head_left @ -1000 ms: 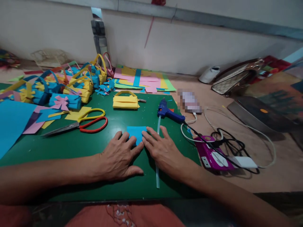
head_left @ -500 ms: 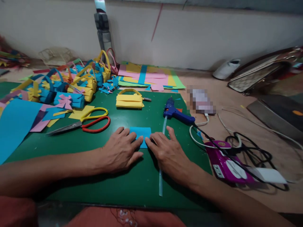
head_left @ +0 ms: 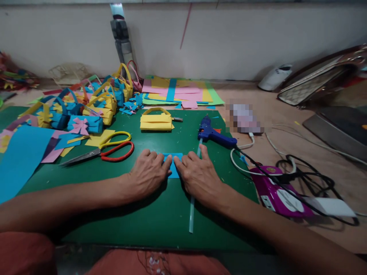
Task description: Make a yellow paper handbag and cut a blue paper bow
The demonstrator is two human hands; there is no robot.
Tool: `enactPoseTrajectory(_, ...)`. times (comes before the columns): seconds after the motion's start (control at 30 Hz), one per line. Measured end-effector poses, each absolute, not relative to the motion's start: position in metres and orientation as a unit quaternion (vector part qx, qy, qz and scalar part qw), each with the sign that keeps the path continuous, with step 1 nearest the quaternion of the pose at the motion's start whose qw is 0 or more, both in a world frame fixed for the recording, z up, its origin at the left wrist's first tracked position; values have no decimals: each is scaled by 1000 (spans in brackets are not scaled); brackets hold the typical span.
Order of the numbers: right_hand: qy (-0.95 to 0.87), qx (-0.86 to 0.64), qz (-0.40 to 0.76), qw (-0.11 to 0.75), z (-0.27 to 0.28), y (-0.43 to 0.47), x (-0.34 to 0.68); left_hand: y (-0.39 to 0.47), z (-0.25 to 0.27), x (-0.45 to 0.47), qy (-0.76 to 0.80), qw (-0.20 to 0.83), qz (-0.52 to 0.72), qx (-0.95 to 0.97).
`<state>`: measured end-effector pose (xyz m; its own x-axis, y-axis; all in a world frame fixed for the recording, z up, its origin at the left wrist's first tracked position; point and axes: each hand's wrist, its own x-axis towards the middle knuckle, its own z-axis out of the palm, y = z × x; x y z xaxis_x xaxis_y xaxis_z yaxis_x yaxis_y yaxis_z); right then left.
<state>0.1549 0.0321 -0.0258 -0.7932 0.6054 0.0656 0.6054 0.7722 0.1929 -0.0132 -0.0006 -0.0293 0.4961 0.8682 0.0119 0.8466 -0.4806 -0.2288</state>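
A small piece of blue paper (head_left: 174,172) lies on the green mat (head_left: 137,225), a narrow fold along its far edge. My left hand (head_left: 150,170) is closed on its left side, thumb and fingertips pressing at the fold. From the right, my right hand (head_left: 197,172) presses the same edge with curled fingers, its thumb tip close to the left one. Under my right hand runs a clear glue stick (head_left: 191,217), which feeds into a blue glue gun (head_left: 213,135) just beyond. A yellow paper handbag (head_left: 156,122) rests farther back.
Scissors (head_left: 104,151) with yellow and red handles lie at left, beside a large blue sheet (head_left: 25,160). Several finished paper bags (head_left: 86,124) crowd the back left. Stacked coloured paper (head_left: 186,91) is behind. A purple power strip (head_left: 279,194) and cables are at right.
Both hands have slid toward the far edge of the blue paper, and that edge is now folded over. My left thumb has moved up toward the fold. The view has shifted slightly.
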Motion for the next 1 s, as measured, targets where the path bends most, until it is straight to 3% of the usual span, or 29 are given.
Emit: enactPoseTrajectory(1.0,923,357,128,66,-20,39,151,-2,-20,-14,-525,135,49,-839)
